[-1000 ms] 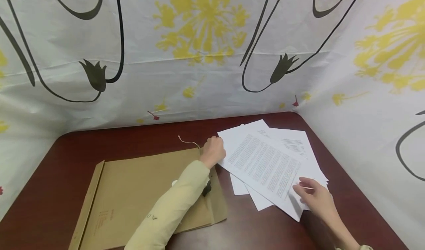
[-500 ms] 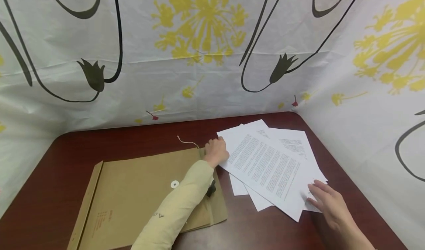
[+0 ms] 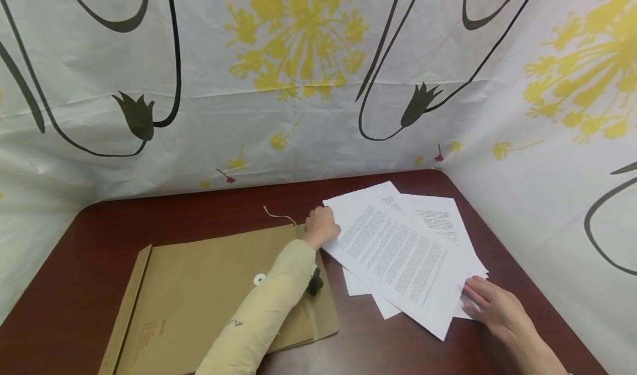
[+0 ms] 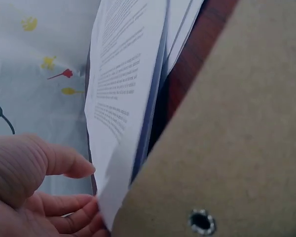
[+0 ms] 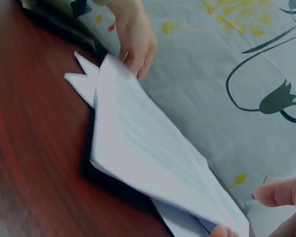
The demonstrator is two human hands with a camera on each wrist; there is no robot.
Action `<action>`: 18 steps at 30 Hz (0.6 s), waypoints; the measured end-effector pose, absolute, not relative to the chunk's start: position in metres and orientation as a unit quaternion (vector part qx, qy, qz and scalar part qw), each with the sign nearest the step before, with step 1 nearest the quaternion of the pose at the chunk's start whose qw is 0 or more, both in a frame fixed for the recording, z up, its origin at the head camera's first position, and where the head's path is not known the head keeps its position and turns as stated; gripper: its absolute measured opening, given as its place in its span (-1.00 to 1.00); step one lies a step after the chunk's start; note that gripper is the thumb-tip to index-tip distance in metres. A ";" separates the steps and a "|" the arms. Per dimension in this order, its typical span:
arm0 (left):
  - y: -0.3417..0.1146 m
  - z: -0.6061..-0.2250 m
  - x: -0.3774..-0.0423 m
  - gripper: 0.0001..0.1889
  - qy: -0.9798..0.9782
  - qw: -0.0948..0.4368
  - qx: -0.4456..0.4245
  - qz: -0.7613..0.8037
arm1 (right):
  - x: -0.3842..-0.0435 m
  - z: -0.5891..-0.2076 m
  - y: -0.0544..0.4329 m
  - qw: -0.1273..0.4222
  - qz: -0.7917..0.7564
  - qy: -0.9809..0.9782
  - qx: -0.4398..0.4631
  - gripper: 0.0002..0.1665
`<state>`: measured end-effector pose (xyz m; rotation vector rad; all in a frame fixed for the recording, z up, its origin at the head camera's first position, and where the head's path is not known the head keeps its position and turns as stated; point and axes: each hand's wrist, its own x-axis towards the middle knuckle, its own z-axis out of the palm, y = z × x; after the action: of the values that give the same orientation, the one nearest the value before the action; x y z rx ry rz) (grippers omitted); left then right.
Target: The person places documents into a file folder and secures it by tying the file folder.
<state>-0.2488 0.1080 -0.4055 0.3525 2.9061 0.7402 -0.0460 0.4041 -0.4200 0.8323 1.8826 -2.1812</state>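
Several printed paper sheets (image 3: 393, 253) lie loosely fanned on the dark red table, the top ones skewed over the others. My left hand (image 3: 320, 227) is at their far left corner, fingers bent down by the edge. In the left wrist view, the left thumb (image 4: 71, 162) is apart from the fingers, with fingertips right at the sheets' edge. My right hand (image 3: 497, 311) is at the near right side of the sheets, fingers extended at their edge and thumb spread away. A brown kraft paper document envelope (image 3: 209, 286) lies left of the sheets, partly under my left forearm.
The envelope carries a white button disc (image 3: 259, 279) and a pale string (image 3: 278, 215) at its far edge. A black object (image 3: 314, 282) shows by my left wrist. A patterned white cloth (image 3: 278, 87) hangs behind the table (image 3: 368, 336) and along its sides.
My right hand has moved from over the near corner of the sheets out to their right edge. My left hand has stayed at the far left corner.
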 end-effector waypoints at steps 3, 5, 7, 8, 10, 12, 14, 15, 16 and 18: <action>0.107 -0.406 -0.249 -0.78 0.946 0.056 0.117 0.298 | -0.044 -0.423 0.403 0.060 -0.697 0.659 0.277 -0.21; 0.107 -0.406 -0.249 -0.85 0.931 0.056 0.121 0.339 | -0.044 -0.425 0.400 0.050 -0.665 0.691 0.277 -0.29; 0.107 -0.405 -0.248 -0.93 0.916 0.060 0.125 0.377 | -0.045 -0.426 0.398 0.041 -0.632 0.721 0.281 -0.36; 0.107 -0.405 -0.247 -0.89 0.910 0.060 0.126 0.390 | -0.046 -0.426 0.397 0.040 -0.615 0.735 0.282 -0.31; 0.106 -0.405 -0.247 -0.83 0.898 0.075 0.119 0.418 | -0.048 -0.426 0.397 0.035 -0.594 0.751 0.285 -0.28; 0.105 -0.405 -0.247 -0.83 0.887 0.093 0.109 0.439 | -0.051 -0.424 0.399 0.030 -0.583 0.759 0.289 -0.26; 0.103 -0.406 -0.247 -0.85 0.877 0.112 0.101 0.457 | -0.053 -0.421 0.401 0.024 -0.581 0.760 0.290 -0.23; 0.102 -0.406 -0.246 -0.86 0.871 0.124 0.098 0.466 | -0.055 -0.420 0.402 0.020 -0.581 0.760 0.289 -0.22; 0.100 -0.405 -0.245 -0.86 0.866 0.134 0.097 0.472 | -0.056 -0.418 0.404 0.017 -0.581 0.761 0.287 -0.21; 0.096 -0.403 -0.242 -0.86 0.850 0.159 0.096 0.492 | -0.060 -0.415 0.406 0.011 -0.587 0.759 0.281 -0.19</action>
<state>-0.2425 0.0960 -0.4033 0.2752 2.4303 1.4072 -0.0596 0.4063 -0.4146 0.8779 2.3675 -1.8330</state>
